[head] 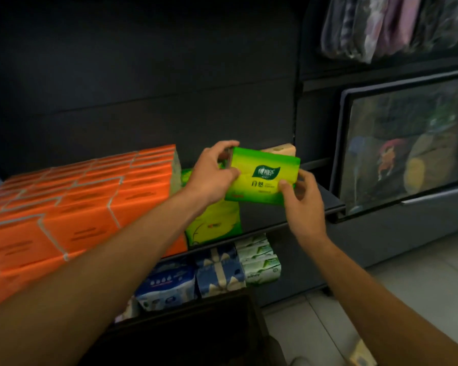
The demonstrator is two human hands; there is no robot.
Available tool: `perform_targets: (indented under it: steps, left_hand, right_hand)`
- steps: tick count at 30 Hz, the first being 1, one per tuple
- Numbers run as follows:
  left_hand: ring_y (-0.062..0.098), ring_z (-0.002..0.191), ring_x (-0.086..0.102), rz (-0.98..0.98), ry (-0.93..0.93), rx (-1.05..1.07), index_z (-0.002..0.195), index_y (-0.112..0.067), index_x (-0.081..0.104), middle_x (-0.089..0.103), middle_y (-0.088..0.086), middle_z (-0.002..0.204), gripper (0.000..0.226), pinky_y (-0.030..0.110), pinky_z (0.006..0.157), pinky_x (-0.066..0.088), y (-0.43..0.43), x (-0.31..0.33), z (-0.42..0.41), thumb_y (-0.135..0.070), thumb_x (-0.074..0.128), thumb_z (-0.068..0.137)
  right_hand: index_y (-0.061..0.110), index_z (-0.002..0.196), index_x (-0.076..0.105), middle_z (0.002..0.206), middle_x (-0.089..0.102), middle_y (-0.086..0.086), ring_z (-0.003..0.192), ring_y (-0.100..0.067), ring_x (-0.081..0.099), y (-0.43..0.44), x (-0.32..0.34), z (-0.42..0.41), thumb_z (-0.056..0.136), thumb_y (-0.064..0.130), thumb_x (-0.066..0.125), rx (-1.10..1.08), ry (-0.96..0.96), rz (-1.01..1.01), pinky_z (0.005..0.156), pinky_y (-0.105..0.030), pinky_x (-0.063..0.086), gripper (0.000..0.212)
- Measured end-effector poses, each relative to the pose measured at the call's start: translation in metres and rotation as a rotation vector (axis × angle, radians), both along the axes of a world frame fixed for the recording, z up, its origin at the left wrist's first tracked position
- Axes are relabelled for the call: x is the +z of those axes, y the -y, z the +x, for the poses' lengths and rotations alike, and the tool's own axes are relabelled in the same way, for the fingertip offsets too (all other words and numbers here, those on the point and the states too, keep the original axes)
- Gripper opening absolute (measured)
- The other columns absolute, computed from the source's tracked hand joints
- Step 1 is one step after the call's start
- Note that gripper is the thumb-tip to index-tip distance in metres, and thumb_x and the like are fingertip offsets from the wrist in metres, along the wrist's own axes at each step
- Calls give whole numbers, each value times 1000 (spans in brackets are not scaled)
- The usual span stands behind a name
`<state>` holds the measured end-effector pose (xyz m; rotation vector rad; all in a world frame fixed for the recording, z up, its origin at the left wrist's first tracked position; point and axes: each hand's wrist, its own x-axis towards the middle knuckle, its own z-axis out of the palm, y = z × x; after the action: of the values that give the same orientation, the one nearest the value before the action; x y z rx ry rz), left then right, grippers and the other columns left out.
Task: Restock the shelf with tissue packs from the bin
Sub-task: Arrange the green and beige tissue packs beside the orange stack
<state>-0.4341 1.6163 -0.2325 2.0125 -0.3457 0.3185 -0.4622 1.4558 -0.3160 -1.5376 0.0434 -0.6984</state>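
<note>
A green tissue pack with a white logo is held above the dark shelf, tilted a little. My left hand grips its left end, thumb on top. My right hand pinches its lower right corner. Under it another green and yellow pack lies on the shelf. A beige pack stands behind at the back. The dark bin sits low in front of me; its inside is too dark to see.
Orange tissue packs in several rows fill the shelf's left part. The lower shelf holds blue packs and white-green packs. To the right stands a dark framed clear-fronted case, with bagged cloth hanging above. Pale floor tiles lie at right.
</note>
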Motion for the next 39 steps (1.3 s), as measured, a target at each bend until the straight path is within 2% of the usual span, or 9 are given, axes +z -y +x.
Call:
perform_targets:
  steps: [4,10,14,20,26,28,32,35,39]
  left_hand:
    - [15,93,58,74,-37,-9,116,-19,58,60,6,106,45,21,71,47,27,-16,58,6,62,78]
    - [20,104,55,374,-80,51,118,-23,54,53,9,117,45,22,83,41,35,-51,128,-9,66,77]
    - [26,104,56,563,-59,38,119,-24,53,54,12,119,46,22,82,39,39,-55,156,-17,68,76]
    - [31,119,44,923,-14,139,107,-29,54,54,7,121,32,39,94,32,23,-69,155,-21,67,79]
    - [29,117,40,936,32,170,95,-30,54,45,2,108,27,38,88,27,19,-69,160,-27,70,73]
    - [27,112,44,934,10,148,94,-29,51,46,-3,97,26,36,82,23,21,-69,161,-27,69,74]
    - [24,110,44,895,3,146,95,-30,52,47,-6,94,26,36,81,21,19,-72,162,-28,69,75]
    - [23,111,45,856,13,137,94,-31,55,50,-8,95,24,36,83,22,17,-72,161,-28,69,75]
    - [21,109,47,839,57,103,94,-32,58,51,-9,94,21,35,83,23,14,-72,158,-28,69,77]
  right_hand:
    - [17,127,52,116,64,-2,105,-15,61,24,-18,51,93,24,59,-86,-104,-106,91,-38,50,36]
    - [14,124,52,114,64,-6,108,-25,60,38,-48,116,92,23,60,-35,-281,-242,90,-35,46,34]
    - [12,125,50,121,61,-9,112,-28,57,39,-54,144,92,26,59,-31,-349,-273,89,-33,43,36]
    - [11,126,42,125,59,-11,114,-32,56,27,-67,154,94,13,55,36,-400,-396,94,-46,47,34]
    - [13,123,45,119,62,-9,110,-30,59,21,-68,164,93,8,53,19,-399,-384,94,-44,49,32]
    - [14,123,46,118,62,-7,108,-28,59,19,-70,164,94,9,53,9,-395,-366,90,-35,48,31]
    - [16,126,46,120,61,-2,104,-20,58,19,-72,164,95,10,53,12,-384,-343,82,-23,41,32]
    - [18,126,48,111,59,6,98,-13,55,20,-73,166,95,12,56,19,-413,-293,83,-21,40,33]
    - [14,114,56,105,58,0,95,-16,55,23,-74,165,91,24,65,-37,-495,-170,82,-27,45,26]
